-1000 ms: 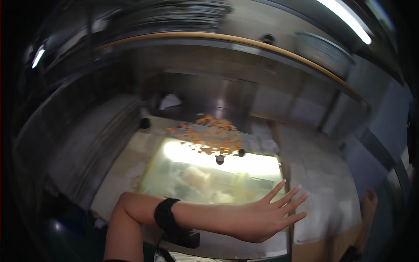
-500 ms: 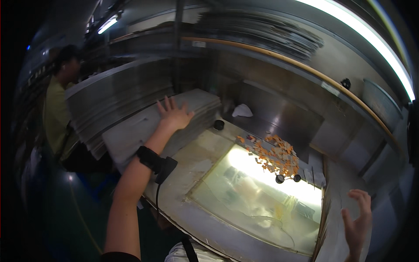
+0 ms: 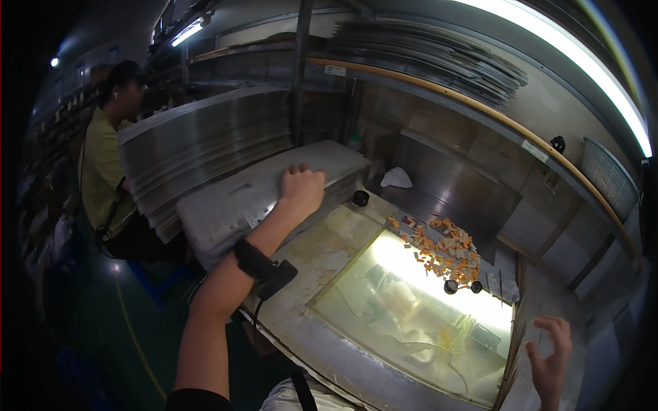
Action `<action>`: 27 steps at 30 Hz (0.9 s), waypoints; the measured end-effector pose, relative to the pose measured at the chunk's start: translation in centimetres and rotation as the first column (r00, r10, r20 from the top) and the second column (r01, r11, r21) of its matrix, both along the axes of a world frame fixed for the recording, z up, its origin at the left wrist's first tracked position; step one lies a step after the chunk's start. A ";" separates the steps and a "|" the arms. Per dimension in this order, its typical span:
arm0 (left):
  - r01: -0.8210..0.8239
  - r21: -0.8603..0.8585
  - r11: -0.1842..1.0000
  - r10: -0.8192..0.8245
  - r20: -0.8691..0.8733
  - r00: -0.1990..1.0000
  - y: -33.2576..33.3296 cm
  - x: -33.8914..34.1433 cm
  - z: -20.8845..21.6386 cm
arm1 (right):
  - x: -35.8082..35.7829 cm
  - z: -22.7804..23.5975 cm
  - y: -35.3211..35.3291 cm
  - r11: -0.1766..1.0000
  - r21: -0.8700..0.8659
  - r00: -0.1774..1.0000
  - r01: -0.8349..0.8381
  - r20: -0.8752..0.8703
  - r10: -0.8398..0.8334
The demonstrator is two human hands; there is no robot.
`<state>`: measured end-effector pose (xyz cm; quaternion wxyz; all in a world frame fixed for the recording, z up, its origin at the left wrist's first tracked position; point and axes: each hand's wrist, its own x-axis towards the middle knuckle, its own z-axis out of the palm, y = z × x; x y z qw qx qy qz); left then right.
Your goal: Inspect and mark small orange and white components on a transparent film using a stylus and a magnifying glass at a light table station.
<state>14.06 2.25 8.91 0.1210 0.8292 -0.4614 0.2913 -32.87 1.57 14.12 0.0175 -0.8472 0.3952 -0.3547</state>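
My left hand [image 3: 302, 190] rests over the top of a low stack of grey, translucent flat trays or sheets [image 3: 229, 198], its fingers curled inward. The fingertips are hidden, so whether they grip the top piece does not show. A black device is strapped round that wrist, with a cable hanging from it. My right hand [image 3: 552, 356] is raised past the right edge of a lit glass panel [image 3: 391, 322] in the worktable, fingers bent but apart, holding nothing. Many small orange and tan pieces [image 3: 445, 250] lie scattered at the panel's far edge, beside two small black-rimmed round things [image 3: 450, 286].
A taller stack of sheets [image 3: 212, 144] stands at the left, beside a seated person in a yellow-green shirt [image 3: 103, 164]. A black round container [image 3: 360, 198] and a white cloth [image 3: 396, 178] lie behind the panel. Overhead runs a shelf with a basket [image 3: 606, 178].
My left hand has gone from spread fingers to curled ones over the low stack. The right hand stays raised with its fingers apart. The whole view has shifted slightly.
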 end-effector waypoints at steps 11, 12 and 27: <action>-0.015 -0.047 0.999 0.005 -0.206 0.978 0.4 -3.4 3.8 | -1.2 -0.6 -1.0 0.994 0.110 1.000 0.028 -0.014 -0.026; 0.062 -0.115 0.991 -0.080 -0.157 0.984 0.6 -4.7 3.6 | -1.2 -1.0 -1.2 0.984 0.179 1.000 0.011 -0.002 -0.010; 0.937 0.262 0.230 -0.907 -0.290 0.304 5.8 -20.5 -7.2 | -0.8 -12.0 -7.5 -0.013 0.835 0.732 -0.550 0.474 -0.489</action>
